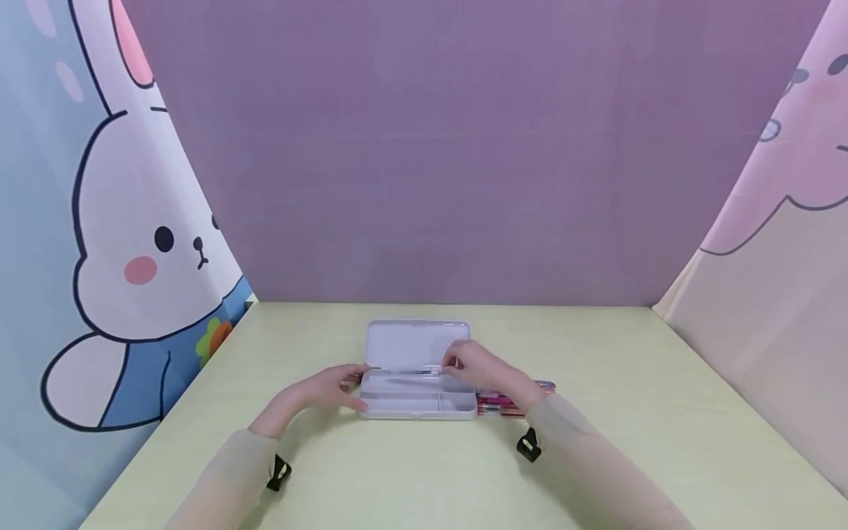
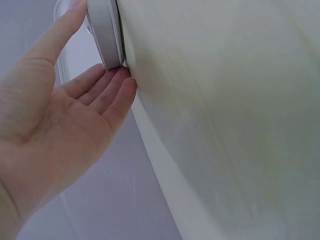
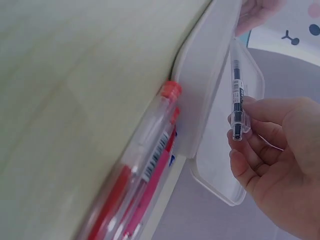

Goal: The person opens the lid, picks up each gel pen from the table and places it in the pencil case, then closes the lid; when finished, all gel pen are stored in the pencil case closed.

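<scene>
A white pencil case (image 1: pixel 404 405) lies on the table with its lid raised at the back, its tray divided into compartments. My left hand (image 1: pixel 331 386) touches the case's left end; in the left wrist view its fingertips (image 2: pixel 129 85) meet the case's end wall (image 2: pixel 106 35) and the fingers are nearly straight. Over the rear right of the case, my right hand (image 1: pixel 473 363) pinches a clear pen with dark parts (image 3: pixel 237 95) between thumb and fingers. The pen lies roughly lengthwise above the rear compartment.
Several red and pink pens (image 1: pixel 503 401) lie on the table just right of the case, partly beneath the right forearm. A pale yellow table (image 1: pixel 397 478) stretches around. A purple backdrop (image 1: pixel 424 162) stands behind, with cartoon-printed curtains (image 1: pixel 132 206) at the sides.
</scene>
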The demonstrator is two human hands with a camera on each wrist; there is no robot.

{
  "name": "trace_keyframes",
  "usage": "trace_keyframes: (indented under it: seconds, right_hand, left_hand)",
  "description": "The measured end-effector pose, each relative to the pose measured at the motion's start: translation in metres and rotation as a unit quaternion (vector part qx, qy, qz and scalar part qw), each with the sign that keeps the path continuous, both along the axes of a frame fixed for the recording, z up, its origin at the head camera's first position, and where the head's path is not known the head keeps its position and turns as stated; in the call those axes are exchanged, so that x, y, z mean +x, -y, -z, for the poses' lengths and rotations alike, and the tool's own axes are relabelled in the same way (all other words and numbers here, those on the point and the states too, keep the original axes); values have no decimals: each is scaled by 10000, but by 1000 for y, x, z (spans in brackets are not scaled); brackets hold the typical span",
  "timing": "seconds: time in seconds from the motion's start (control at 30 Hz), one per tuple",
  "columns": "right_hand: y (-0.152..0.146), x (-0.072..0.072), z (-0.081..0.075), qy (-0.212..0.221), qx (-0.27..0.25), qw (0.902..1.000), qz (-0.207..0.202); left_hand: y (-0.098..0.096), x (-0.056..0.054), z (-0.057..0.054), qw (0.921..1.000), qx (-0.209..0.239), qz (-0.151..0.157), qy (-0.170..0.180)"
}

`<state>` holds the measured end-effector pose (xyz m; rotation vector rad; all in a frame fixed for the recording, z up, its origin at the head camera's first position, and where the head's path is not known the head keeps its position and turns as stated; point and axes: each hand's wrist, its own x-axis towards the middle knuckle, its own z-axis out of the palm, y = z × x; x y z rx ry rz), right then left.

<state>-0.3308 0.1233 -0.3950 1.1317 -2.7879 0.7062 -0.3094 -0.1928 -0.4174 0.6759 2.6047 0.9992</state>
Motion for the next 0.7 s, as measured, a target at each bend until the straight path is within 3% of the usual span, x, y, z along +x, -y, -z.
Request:
trace_keyframes:
  seconds: [0.3, 0.7]
  right_hand:
    - [7, -6, 9, 160, 103, 9998, -84]
    - [11, -9, 15, 270, -7, 9995, 132]
  left_hand:
    - [0, -1, 0, 10000, 25, -5, 15]
    - [0, 2, -1, 10000, -4, -38, 28]
